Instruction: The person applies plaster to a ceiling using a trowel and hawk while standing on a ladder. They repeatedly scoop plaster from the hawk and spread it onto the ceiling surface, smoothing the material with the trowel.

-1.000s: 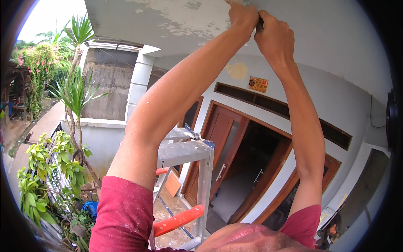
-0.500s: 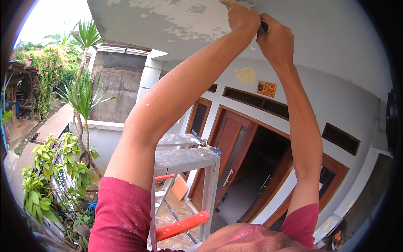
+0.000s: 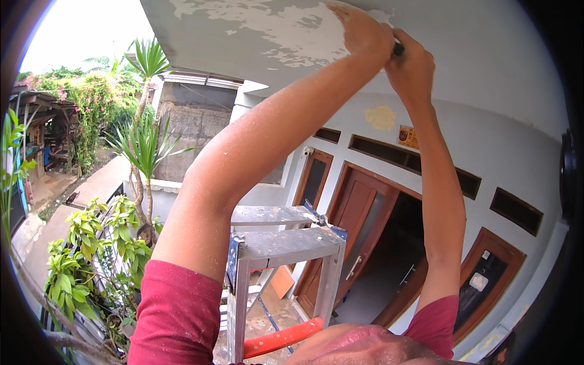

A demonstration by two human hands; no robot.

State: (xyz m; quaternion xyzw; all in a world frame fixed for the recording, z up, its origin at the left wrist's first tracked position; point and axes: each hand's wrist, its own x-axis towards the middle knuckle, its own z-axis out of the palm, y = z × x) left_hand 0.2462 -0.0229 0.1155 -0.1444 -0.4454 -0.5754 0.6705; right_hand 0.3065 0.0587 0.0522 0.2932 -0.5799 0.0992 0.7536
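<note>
Dark handle (image 3: 398,48) poking out of the right grip (image 3: 411,66), rest hidden, up near a grey ceiling (image 3: 480,52) with ragged whitish patches.

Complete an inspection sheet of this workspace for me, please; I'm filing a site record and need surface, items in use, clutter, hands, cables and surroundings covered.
Surface: grey ceiling overhead, with irregular whitish patches.
Items in use: dark handle, its far end hidden; metal stepladder below the arms, its top marked and spotted.
Clutter: orange-brown panel beyond the stepladder; pale specks on the floor.
Hands: right hand closed around the dark handle; left hand up by the ceiling, grip and contact unclear.
Cables: nothing seen for certain.
Surroundings: wooden door standing open ahead; spiky-leaved plant on the left.
</note>
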